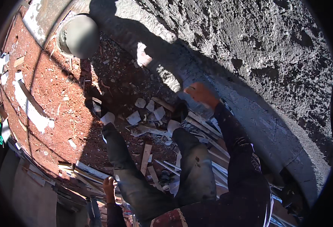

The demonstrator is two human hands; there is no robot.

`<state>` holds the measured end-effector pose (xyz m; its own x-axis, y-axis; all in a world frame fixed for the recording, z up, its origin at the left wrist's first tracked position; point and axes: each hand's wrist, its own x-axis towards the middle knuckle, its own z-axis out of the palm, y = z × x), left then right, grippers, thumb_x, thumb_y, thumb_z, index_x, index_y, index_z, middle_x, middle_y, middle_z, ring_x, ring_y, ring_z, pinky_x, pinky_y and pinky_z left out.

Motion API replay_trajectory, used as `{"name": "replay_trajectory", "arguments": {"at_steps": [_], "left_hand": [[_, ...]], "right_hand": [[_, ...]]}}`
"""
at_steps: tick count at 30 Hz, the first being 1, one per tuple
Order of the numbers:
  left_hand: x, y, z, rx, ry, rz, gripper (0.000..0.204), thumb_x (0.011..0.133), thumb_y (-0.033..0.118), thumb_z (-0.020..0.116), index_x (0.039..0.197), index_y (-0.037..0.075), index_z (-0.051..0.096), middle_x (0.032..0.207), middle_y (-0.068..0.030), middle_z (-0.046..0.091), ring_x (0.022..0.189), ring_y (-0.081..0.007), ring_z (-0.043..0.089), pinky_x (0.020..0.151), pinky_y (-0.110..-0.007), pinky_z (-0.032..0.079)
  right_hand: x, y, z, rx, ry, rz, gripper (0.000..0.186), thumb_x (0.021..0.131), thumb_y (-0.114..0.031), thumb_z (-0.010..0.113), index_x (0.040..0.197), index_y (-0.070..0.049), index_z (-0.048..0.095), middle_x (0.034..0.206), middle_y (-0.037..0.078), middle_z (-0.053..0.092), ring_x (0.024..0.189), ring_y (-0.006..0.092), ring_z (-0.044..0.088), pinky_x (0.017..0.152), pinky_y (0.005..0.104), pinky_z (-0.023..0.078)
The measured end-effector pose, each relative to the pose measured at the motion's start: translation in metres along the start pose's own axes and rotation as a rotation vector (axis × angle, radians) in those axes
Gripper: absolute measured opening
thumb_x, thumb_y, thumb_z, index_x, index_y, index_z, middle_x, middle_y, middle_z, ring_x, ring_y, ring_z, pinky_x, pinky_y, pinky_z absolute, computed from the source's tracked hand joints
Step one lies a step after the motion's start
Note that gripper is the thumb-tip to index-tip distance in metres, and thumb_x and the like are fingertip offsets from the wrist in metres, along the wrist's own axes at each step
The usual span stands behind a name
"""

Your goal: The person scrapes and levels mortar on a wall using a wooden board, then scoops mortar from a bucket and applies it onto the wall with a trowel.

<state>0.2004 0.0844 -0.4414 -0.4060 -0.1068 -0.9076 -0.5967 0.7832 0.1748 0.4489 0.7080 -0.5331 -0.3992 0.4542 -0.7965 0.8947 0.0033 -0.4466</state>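
Note:
My right hand (201,94) is curled closed over the smooth grey mortar band (246,108) at the foot of the rough wall. A flat bluish-grey patch shows just under the fingers; whether it is a tool's blade I cannot tell, and the palm side is hidden. My left hand (109,188) hangs low beside my left knee, near a pile of boards (89,174). Its fingers are loosely bent and somewhat apart, and nothing shows in them.
Rough grey plaster covers the wall (264,45) on the right. A round pale cylinder (62,39) stands at the far left on red soil (60,102). Broken white chunks (134,118), wood strips (146,157) and rubble lie around my feet. A dark shadow crosses wall and ground.

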Motion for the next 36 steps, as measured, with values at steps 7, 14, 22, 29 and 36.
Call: {"name": "replay_trajectory", "arguments": {"at_steps": [7, 14, 22, 29, 36], "left_hand": [[0.000, -0.017, -0.004, 0.057, 0.067, -0.048, 0.024, 0.084, 0.012, 0.061, 0.105, 0.000, 0.061, 0.084, -0.0067, 0.064, 0.069, -0.0125, 0.060, 0.051, -0.025, 0.049], [0.028, 0.139, -0.021, -0.051, -0.016, 0.284, 0.022, 0.086, 0.009, 0.061, 0.107, 0.001, 0.060, 0.086, -0.0038, 0.061, 0.075, -0.0092, 0.057, 0.065, -0.024, 0.047], [0.092, 0.232, -0.087, -0.242, -0.008, 0.247, 0.023, 0.090, 0.009, 0.061, 0.112, 0.002, 0.058, 0.090, 0.0002, 0.058, 0.082, -0.0060, 0.054, 0.071, -0.021, 0.044], [0.116, 0.169, -0.125, -0.262, 0.037, 0.120, 0.023, 0.090, 0.008, 0.060, 0.112, 0.001, 0.059, 0.088, 0.0001, 0.060, 0.077, -0.0060, 0.054, 0.069, -0.021, 0.045], [0.093, 0.089, -0.126, -0.284, -0.012, -0.064, 0.027, 0.088, 0.010, 0.062, 0.113, -0.001, 0.057, 0.086, -0.0054, 0.063, 0.073, -0.0140, 0.064, 0.064, -0.026, 0.053]], "right_hand": [[-0.143, -0.177, -0.081, -0.102, 0.208, -0.077, 0.034, 0.087, -0.033, 0.059, 0.086, 0.002, 0.057, 0.065, 0.018, 0.057, 0.063, 0.0353, 0.059, 0.061, 0.0446, 0.046], [0.001, -0.238, 0.048, -0.403, 0.080, -0.348, 0.034, 0.089, -0.034, 0.052, 0.088, 0.000, 0.057, 0.077, 0.022, 0.063, 0.074, 0.0412, 0.063, 0.068, 0.0493, 0.049], [0.281, -0.407, 0.086, -0.927, 0.478, -0.569, 0.019, 0.080, -0.014, 0.051, 0.077, -0.006, 0.068, 0.073, 0.016, 0.067, 0.069, 0.0310, 0.068, 0.059, 0.0417, 0.052], [0.333, -0.424, 0.185, -0.481, 0.235, -0.333, 0.035, 0.082, -0.032, 0.051, 0.090, -0.001, 0.066, 0.088, 0.022, 0.067, 0.090, 0.0388, 0.064, 0.083, 0.0456, 0.048], [0.325, -0.378, 0.190, -0.404, 0.397, -0.338, 0.039, 0.092, -0.039, 0.046, 0.099, -0.004, 0.061, 0.084, 0.023, 0.065, 0.084, 0.0420, 0.063, 0.073, 0.0500, 0.049]]}}
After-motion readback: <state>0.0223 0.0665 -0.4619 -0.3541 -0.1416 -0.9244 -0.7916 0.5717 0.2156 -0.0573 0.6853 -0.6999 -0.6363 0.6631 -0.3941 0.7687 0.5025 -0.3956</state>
